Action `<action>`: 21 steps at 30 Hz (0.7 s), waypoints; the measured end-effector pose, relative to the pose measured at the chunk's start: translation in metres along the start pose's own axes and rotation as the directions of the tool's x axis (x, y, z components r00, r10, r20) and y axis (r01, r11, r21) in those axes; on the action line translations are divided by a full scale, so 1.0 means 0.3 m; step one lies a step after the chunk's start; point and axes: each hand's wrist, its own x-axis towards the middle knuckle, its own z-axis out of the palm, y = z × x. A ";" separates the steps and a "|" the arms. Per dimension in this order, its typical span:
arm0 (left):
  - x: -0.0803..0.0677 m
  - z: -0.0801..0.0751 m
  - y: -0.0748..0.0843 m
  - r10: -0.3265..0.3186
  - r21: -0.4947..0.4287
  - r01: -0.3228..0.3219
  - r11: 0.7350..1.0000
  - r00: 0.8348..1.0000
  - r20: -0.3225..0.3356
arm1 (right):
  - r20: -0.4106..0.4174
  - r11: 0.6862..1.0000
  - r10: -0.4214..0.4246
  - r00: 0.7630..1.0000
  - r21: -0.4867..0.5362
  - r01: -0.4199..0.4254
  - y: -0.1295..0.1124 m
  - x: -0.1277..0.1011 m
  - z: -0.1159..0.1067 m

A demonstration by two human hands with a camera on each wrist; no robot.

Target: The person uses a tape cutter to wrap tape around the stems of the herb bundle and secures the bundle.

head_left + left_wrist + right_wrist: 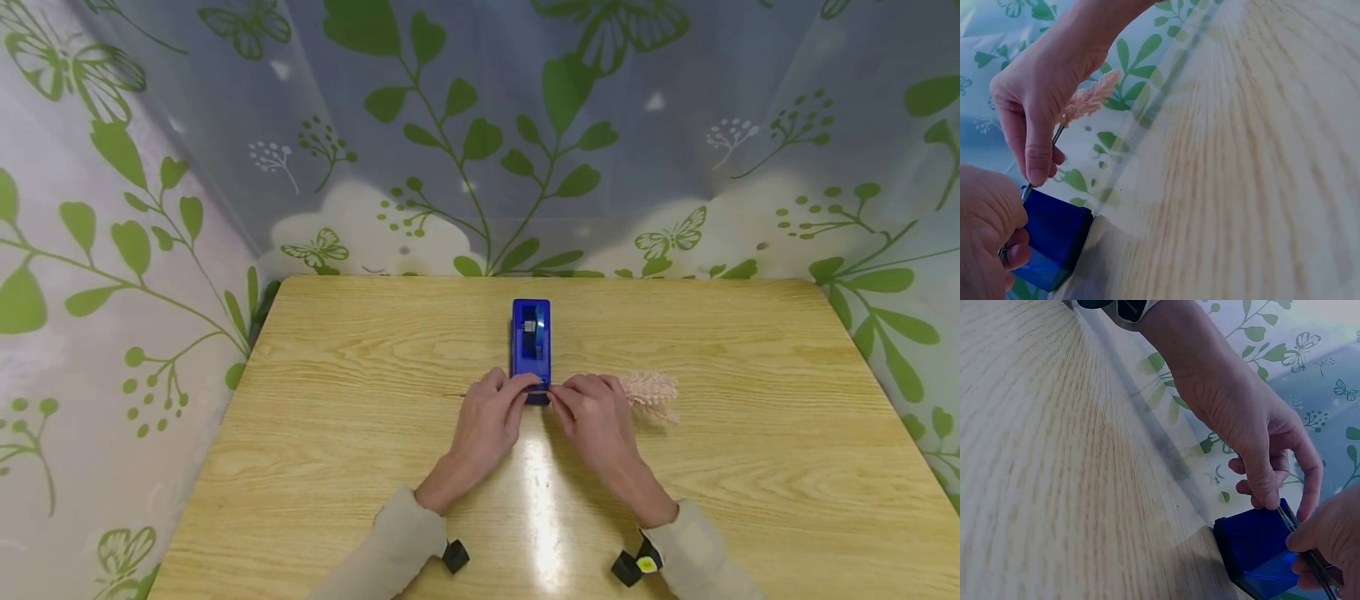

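Observation:
A blue tape dispenser [520, 354] stands on the table, its front toward the person. Held crosswise over its front edge is the thin stem [1319, 572] of a pale pink, feathery artificial flower sprig [651, 392]. On the left, my left hand [486, 417] pinches the stem between thumb and fingers, with the index finger reaching to the dispenser's toothed cutter edge. My right hand [597, 421] pinches the stem just right of the dispenser, near the flower head. The pink head sticks out beyond my right hand. My fingers hide most of the stem.
The wood-grain table [360, 333] extends on all sides of the dispenser. A leaf-and-butterfly patterned curtain [465, 225] hangs along the back and left. Black devices [455, 556] are strapped at both wrists.

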 end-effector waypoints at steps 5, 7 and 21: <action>0.002 0.002 -0.005 0.040 0.029 -0.040 0.999 0.999 0.019 | 0.005 1.000 0.005 1.000 -0.001 -0.005 -0.001 -0.001 0.000; 0.003 0.000 -0.006 0.039 0.029 -0.040 0.999 0.999 0.035 | 0.009 1.000 0.009 1.000 -0.002 -0.009 -0.002 -0.001 0.000; 0.005 -0.006 -0.002 -0.029 -0.021 0.031 0.999 0.994 0.109 | 0.040 1.000 0.029 0.999 -0.003 -0.029 -0.006 -0.006 0.006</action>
